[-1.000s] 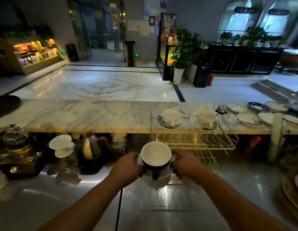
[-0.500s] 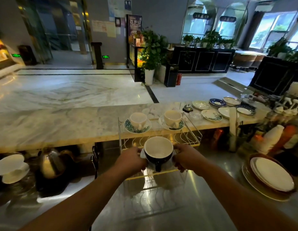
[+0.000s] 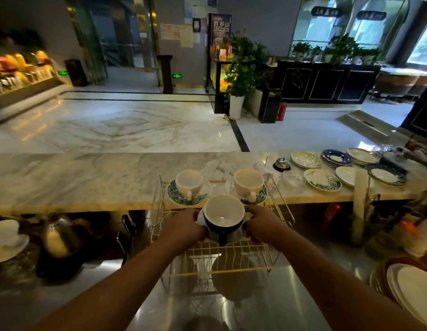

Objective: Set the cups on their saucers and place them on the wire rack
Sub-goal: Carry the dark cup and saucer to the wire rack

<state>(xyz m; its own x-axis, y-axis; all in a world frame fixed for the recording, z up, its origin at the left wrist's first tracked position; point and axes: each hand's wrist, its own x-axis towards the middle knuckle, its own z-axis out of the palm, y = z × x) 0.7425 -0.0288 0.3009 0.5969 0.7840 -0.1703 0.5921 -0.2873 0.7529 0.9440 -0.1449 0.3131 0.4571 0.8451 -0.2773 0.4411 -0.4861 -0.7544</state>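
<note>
Back row of wire rack [image 3: 277, 206] taken: two cups on saucers [image 3: 189, 188] [image 3: 249, 185]. Front grid near the edge bare. Side rails fence left and right. Kettle [image 3: 60, 237] stands left, plate stack [image 3: 413, 290] right.

wire rack [image 3: 277, 201] (two cups [image 3: 189, 181] on saucers [image 3: 200, 199])

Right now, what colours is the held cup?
Dark outside, white inside; head view.
</note>
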